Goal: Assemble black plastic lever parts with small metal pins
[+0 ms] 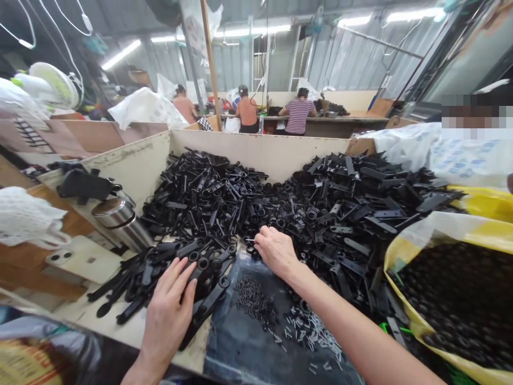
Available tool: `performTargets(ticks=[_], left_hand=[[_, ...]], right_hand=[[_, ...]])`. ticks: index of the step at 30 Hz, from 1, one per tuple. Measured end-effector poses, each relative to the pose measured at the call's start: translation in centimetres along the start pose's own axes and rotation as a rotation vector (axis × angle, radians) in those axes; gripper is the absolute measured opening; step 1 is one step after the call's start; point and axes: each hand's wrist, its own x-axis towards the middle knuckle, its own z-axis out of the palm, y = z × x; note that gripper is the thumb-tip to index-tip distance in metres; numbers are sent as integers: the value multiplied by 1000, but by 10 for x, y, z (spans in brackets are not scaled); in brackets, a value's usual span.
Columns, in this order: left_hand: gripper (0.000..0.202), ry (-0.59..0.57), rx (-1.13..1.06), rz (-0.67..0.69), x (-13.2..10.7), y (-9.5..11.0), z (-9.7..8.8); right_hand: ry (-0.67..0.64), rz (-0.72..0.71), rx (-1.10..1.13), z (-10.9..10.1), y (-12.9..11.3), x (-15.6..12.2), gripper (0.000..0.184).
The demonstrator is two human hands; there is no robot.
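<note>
Head cam: L hand (168, 305) flat on black plastic straps (212, 299), R hand (274, 251) at heap (320, 214)

L hand open, palm down, no clench. R fingers curled at heap's edge, maybe pinching a small bit; can't tell what. Straps look light, stiff, prob. slick; best held by ring end or mid-shank.

The right hand (276, 251) hid most of a tiny black piece (250, 241) at its fingertips, too small to tell; the yellow-rimmed sack (449, 289) ran past the right edge.
</note>
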Motion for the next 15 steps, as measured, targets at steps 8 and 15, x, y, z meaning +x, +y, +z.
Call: performTargets(ticks=[8,15], left_hand=[[26,-271,105,105,86,34,3],[21,-353,174,-33,174,68,58]], right_hand=[[-77,70,-144,13,-6,17,15],[38,96,146,-3,7,1,11]])
